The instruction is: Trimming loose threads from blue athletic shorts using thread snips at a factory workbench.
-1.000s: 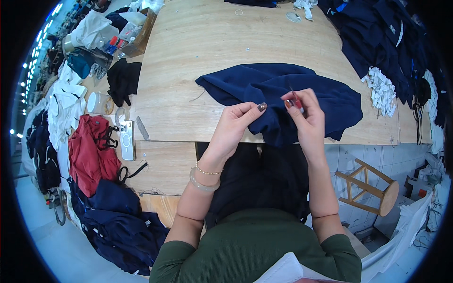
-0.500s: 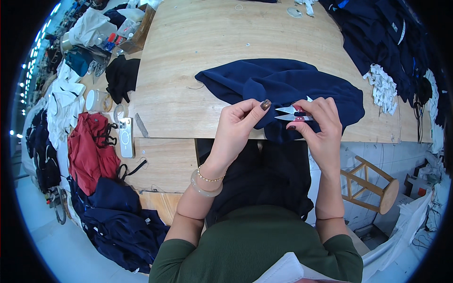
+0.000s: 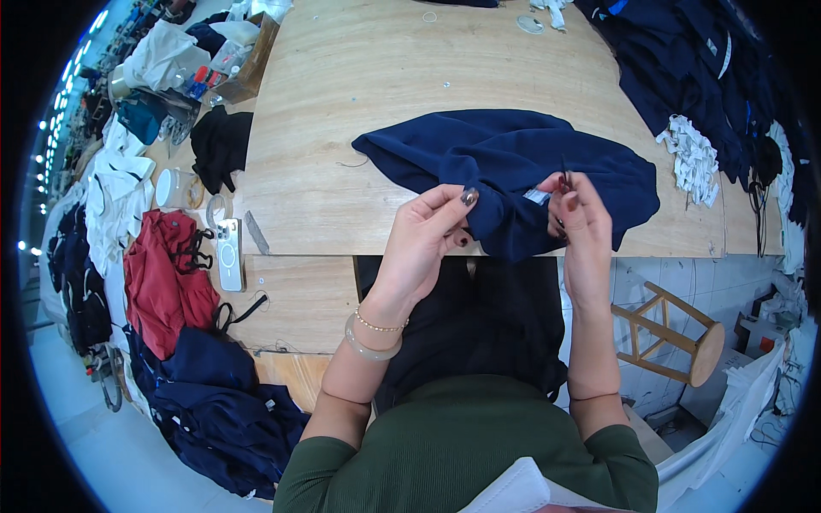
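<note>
A dark navy-blue cloth garment lies bunched across the middle of the frame on a pale wooden tabletop, its near folds reaching the table's front edge. The left hand, at the centre of the frame with two bracelets at its wrist, has thumb and forefinger together, clamped on the left side of a raised fold of the garment; another fingertip shows just below them. The right hand, right of centre and over the garment, has its fingers curled around small slim-bladed snips, mostly hidden by the fingers, with a thin dark point sticking up above them. A small pale piece shows just left of those fingers; whether it is metal or cloth, I cannot tell. The two hands are apart, with the raised fold between them. At the left of the frame, a white phone with a ring on its back lies beside a crumpled red cloth garment; a crumpled black cloth lies above them, near a white round plastic tub. More dark navy garments are heaped at the lower left. At the upper right, a tangle of white cloth strips lies beside a large dark navy pile. A round-seated wooden stool shows at the lower right, its legs toward the left.
</note>
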The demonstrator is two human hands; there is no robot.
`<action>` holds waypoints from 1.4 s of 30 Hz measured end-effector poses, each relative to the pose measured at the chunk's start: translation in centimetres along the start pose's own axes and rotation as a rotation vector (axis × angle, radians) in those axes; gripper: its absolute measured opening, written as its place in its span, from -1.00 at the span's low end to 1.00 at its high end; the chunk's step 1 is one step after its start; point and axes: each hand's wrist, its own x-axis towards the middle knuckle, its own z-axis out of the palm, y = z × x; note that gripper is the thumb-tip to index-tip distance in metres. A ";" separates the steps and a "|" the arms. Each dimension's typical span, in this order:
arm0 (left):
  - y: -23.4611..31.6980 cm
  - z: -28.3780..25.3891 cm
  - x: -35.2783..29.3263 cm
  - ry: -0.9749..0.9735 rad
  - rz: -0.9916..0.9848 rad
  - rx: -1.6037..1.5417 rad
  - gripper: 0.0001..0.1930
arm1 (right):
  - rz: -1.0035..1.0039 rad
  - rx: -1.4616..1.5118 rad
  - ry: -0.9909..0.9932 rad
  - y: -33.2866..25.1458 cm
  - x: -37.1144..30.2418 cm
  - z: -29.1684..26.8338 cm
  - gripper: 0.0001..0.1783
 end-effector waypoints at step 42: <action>-1.1 1.0 1.3 -0.021 0.195 -0.281 -0.81 | 0.123 0.167 -0.098 2.8 -2.0 1.0 -0.82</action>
